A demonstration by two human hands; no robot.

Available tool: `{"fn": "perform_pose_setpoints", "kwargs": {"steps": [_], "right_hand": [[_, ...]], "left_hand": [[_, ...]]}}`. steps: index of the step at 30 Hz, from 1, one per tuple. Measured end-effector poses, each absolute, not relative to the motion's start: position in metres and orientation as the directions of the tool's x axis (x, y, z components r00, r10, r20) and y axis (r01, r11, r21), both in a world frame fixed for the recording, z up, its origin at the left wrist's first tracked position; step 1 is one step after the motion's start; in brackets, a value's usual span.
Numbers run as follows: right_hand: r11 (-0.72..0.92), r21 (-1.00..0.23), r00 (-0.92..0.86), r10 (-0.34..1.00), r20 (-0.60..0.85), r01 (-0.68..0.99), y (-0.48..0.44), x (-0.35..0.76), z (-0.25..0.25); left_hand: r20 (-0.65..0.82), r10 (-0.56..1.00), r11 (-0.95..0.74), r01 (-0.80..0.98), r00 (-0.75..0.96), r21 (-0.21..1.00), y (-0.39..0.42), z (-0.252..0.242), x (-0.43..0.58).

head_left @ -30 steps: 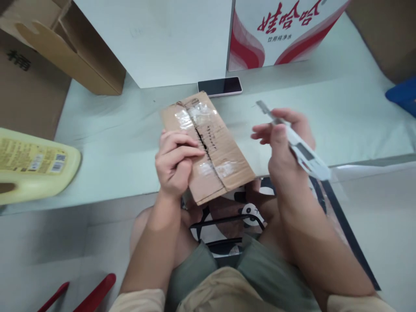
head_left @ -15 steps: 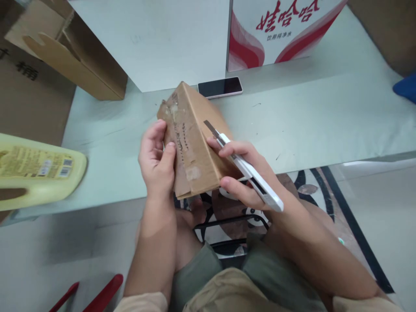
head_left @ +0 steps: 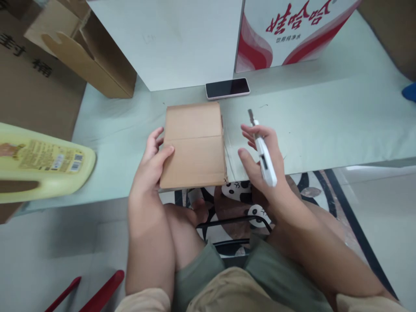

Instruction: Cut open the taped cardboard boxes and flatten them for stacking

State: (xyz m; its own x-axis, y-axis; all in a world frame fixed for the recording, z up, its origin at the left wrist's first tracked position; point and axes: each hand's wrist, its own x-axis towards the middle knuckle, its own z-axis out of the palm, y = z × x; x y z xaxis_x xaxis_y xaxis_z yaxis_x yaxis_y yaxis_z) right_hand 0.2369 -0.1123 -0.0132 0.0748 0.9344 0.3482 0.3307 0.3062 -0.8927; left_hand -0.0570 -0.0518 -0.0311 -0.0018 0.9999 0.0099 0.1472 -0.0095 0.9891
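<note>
A small brown cardboard box (head_left: pixel 195 149) is near the front edge of the table, a broad flat side with a seam facing up. My left hand (head_left: pixel 151 162) grips its left side, thumb on top and the other fingers partly hidden behind it. My right hand (head_left: pixel 261 154) is apart from the box, to its right. A white utility knife (head_left: pixel 264 158) with its blade out lies across that hand, held between thumb base and index finger, while the thumb and other fingertips are spread. The blade points away from me.
A phone (head_left: pixel 227 88) lies behind the box, before a white carton (head_left: pixel 182 47) and a red-and-white carton (head_left: pixel 286 34). An opened cardboard box (head_left: pixel 107 69) stands at the back left. A yellow bottle (head_left: pixel 65 164) is on the left, a blue object (head_left: pixel 410 92) far right.
The box has turned so its taped face is out of sight and a plain face is up. My right hand has let go of the box and moved right with the knife.
</note>
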Motion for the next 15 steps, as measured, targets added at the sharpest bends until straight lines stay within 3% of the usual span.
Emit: {"fn": "perform_pose_setpoints", "kwargs": {"steps": [3, 7, 11, 15], "right_hand": [[0.09, -0.968, 0.135, 0.983, 0.124, 0.236, -0.105, 0.237, -0.03], [-0.01, -0.975, -0.051, 0.998, -0.021, 0.222, -0.102, 0.231, -0.039], [0.083, -0.964, -0.18, 0.983, 0.037, 0.253, -0.11, 0.228, -0.024], [0.235, -0.964, -0.206, 0.956, 0.207, 0.122, -0.122, 0.231, 0.007]], "left_hand": [[-0.068, 0.993, 0.076, 0.087, -0.099, 0.993, -0.049, -0.035, -0.054], [-0.138, 0.989, 0.14, 0.051, -0.051, 0.989, -0.052, -0.024, -0.045], [-0.222, 0.973, 0.222, -0.018, -0.068, 0.975, -0.06, -0.009, -0.035], [-0.317, 0.947, 0.311, -0.084, -0.056, 0.946, -0.069, 0.003, -0.019]]}}
